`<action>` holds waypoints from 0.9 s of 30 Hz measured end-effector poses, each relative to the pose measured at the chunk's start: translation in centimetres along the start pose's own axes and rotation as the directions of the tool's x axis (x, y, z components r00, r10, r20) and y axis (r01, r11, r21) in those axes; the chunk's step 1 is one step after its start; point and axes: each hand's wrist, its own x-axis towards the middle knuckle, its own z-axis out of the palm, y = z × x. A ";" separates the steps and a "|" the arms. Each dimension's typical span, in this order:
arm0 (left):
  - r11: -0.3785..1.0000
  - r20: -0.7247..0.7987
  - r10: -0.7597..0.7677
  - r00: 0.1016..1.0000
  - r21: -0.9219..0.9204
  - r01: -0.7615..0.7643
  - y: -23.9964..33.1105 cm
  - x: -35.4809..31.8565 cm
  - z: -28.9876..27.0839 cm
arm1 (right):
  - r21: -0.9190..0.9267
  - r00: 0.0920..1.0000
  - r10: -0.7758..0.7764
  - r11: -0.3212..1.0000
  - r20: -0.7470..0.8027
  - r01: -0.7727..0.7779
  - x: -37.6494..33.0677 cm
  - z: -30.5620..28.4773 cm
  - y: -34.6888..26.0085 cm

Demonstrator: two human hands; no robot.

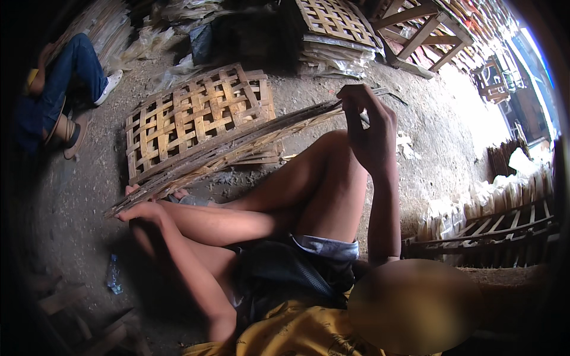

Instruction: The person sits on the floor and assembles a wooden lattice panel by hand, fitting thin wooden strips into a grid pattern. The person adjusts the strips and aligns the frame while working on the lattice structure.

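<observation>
A woven bamboo lattice panel, seen nearly edge-on, slants across in front of my bent legs. Its low left end rests in my left hand, whose fingers close round the edge. At the raised far end, my right hand has its fingers bent over the panel's rim, partly hiding that corner. Thin dark strips stick out past this hand. Just beyond, another square lattice panel lies on the ground, on top of further panels whose edges show at its right and below.
A person in blue jeans sits at the far left. Behind stands a stack of lattice panels and pale sheets, beside a wooden frame. White sheets hang at the right. A plastic bottle lies at the lower left.
</observation>
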 end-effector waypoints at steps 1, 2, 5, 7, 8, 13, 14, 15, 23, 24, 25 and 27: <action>1.000 0.002 -0.011 1.000 -0.002 0.011 -0.2 -0.3 0.4 | 0.004 1.000 0.015 1.000 0.004 -0.015 0.0 -0.1 0.3; 1.000 0.007 -0.019 1.000 -0.006 0.019 -0.2 -0.5 0.6 | 0.010 0.998 0.057 0.998 -0.018 -0.056 -0.1 -0.2 0.3; 1.000 0.003 -0.029 1.000 -0.006 0.029 -0.4 -0.5 0.7 | 0.019 0.988 0.133 0.991 -0.083 -0.132 -0.7 0.3 0.3; 1.000 -0.008 -0.017 1.000 0.020 0.017 -0.6 -0.4 0.9 | -0.012 0.985 0.108 0.994 -0.138 -0.111 -0.8 0.7 0.5; 1.000 -0.024 -0.019 1.000 0.022 0.019 -0.7 -0.4 1.2 | -0.029 0.984 0.066 0.997 -0.166 -0.072 -0.9 0.7 0.8; 0.999 -0.113 0.013 0.994 0.042 -0.008 0.0 -0.6 2.1 | -0.101 0.960 -0.079 0.993 -0.267 0.054 -1.6 1.5 2.0; 0.999 -0.119 0.033 0.992 0.044 -0.028 0.0 -0.6 2.1 | 0.039 0.953 -0.007 0.999 -0.303 0.020 -1.7 2.0 2.0; 0.998 -0.125 0.053 0.991 0.047 -0.048 0.0 -0.6 2.0 | 0.179 0.942 0.070 0.984 -0.328 -0.010 -1.6 2.8 1.9; 1.000 -0.111 0.009 0.994 -0.028 -0.012 -1.8 1.2 1.0 | 0.514 0.936 0.228 0.855 -0.268 -0.061 -2.6 4.7 1.2; 1.000 -0.109 0.002 0.994 -0.030 -0.006 -2.2 1.2 1.2 | 0.566 0.933 0.228 0.824 -0.280 -0.031 -2.7 4.9 1.7; 1.000 -0.111 0.007 0.994 -0.029 -0.010 -2.1 1.3 1.2 | 0.623 0.929 0.231 0.782 -0.290 0.000 -2.8 5.3 2.1; 0.998 -0.147 0.039 0.988 -0.035 -0.045 -1.3 1.4 1.5 | 0.575 0.940 0.126 0.814 -0.318 0.085 -2.2 6.6 3.3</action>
